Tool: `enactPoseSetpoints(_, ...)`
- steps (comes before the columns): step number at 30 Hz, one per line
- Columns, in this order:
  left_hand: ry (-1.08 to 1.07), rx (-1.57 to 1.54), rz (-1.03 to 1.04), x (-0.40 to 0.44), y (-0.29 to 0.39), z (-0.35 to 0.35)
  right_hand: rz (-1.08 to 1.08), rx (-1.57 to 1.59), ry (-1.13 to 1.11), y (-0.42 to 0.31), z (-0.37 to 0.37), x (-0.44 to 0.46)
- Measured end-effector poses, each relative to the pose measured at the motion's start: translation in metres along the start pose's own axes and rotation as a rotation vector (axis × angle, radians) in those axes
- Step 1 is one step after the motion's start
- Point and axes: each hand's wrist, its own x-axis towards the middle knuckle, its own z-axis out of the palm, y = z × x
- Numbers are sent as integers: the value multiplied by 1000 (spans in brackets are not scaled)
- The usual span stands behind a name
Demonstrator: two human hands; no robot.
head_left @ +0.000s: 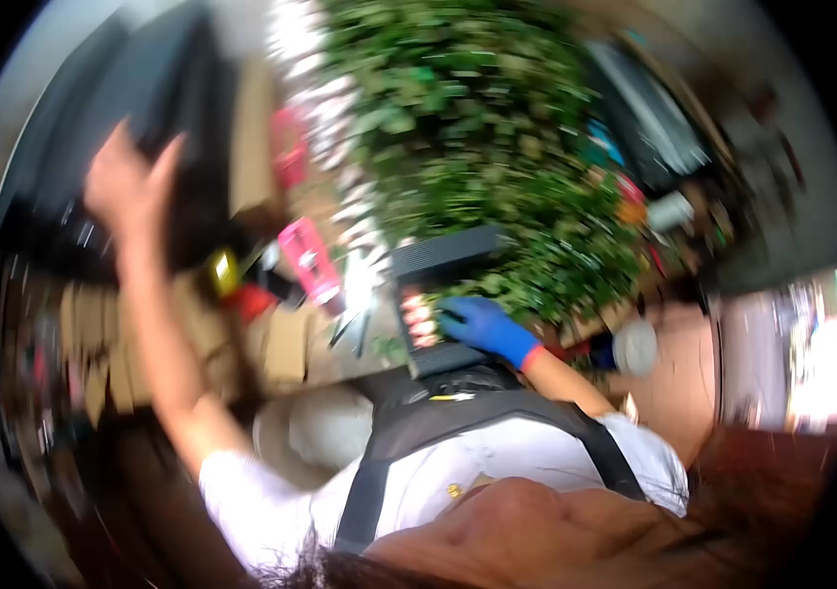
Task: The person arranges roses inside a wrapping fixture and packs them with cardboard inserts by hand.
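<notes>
My left hand point(131, 182), bare and blurred by motion, reaches out at the upper left with thumb and fingers apart. It holds nothing and is over or beside a stack of black sheets point(168, 128); whether it touches them I cannot tell. In a blue glove, my right hand point(485, 327) lies over the right side of several pale pink flower heads point(419, 322), probably roses. They sit between dark corrugated pieces point(450, 252) close to my apron. Blur hides how the gloved fingers are bent.
A large heap of leafy green stems point(477, 128) fills the table's far side, with a row of pale blooms point(345, 167) along its left edge. A pink object point(309, 257) lies left of the flowers. Brown cardboard pieces point(149, 339) stand at the left.
</notes>
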Motion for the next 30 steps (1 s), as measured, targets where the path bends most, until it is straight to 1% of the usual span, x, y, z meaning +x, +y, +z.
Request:
enactPoseSetpoints(1,-130,-5,49,13,-3,-11,-62,27,58,0,2,0)
enactPoseSetpoints(2,-90,-47,171,20,-27,12,-29,18,-19,-2,-3,2)
enactPoseSetpoints(3,-143,-170,222,25,-34,11,-18,97,-23,-2,-1,1)
enactPoseSetpoints(4,-163,-293,252,25,-46,22,23,77,-36,8,9,1)
enactPoseSetpoints(5,-129,-489,267,19,-55,25,62,94,-77,-1,1,1)
enactPoseSetpoints(6,-110,-671,263,12,-66,31,-14,107,-37,9,8,-1)
enactPoseSetpoints(7,-41,-674,171,7,-67,32,-2,10,-36,8,9,-2)
enactPoseSetpoints(8,37,-714,122,1,-61,24,7,-7,-52,8,10,0)
enactPoseSetpoints(9,101,-770,114,-13,-39,8,-33,62,-58,18,20,6)
enactPoseSetpoints(10,138,-828,120,-30,-14,-10,73,388,-119,-8,-2,3)
enactPoseSetpoints(12,75,-943,195,-71,44,-43,77,854,-150,-34,-19,12)
enactPoseSetpoints(13,-3,-1004,251,-95,75,-56,-13,991,-109,-33,-12,26)
enactPoseSetpoints(15,-217,-1087,397,-139,131,-81,-68,1537,-224,-66,-48,30)
enactPoseSetpoints(17,-406,-1110,564,-176,174,-101,-48,1532,-244,-70,-64,43)
enactPoseSetpoints(19,-531,-1078,703,-203,200,-114,-1,1001,-113,-63,-82,33)
enactPoseSetpoints(20,-536,-1024,709,-215,205,-113,41,745,-69,-59,-91,29)
enactPoseSetpoints(21,-527,-957,698,-227,207,-110,-23,654,30,-19,-62,37)
enactPoseSetpoints(22,-477,-882,611,-241,206,-100,36,643,29,6,-53,35)
enactPoseSetpoints(23,-398,-868,411,-261,205,-83,96,633,24,21,-49,26)
enactPoseSetpoints(24,-323,-870,209,-281,204,-65,213,704,7,10,-72,3)
enactPoseSetpoints(25,-250,-885,-31,-288,207,-62,89,682,71,38,-60,1)
enactPoseSetpoints(26,-364,-982,-117,-301,201,-42,64,602,72,62,-53,-3)
enactPoseSetpoints(27,-561,-1116,-206,-318,194,-16,42,526,77,79,-47,-6)
enactPoseSetpoints(28,-800,-1241,-333,-338,185,11,123,534,30,91,-41,-9)
enactPoseSetpoints(29,-949,-1322,-427,-360,179,34,203,541,-19,101,-37,-11)
enactPoseSetpoints(30,-1051,-1383,-508,-379,178,55,280,546,-70,106,-36,-11)
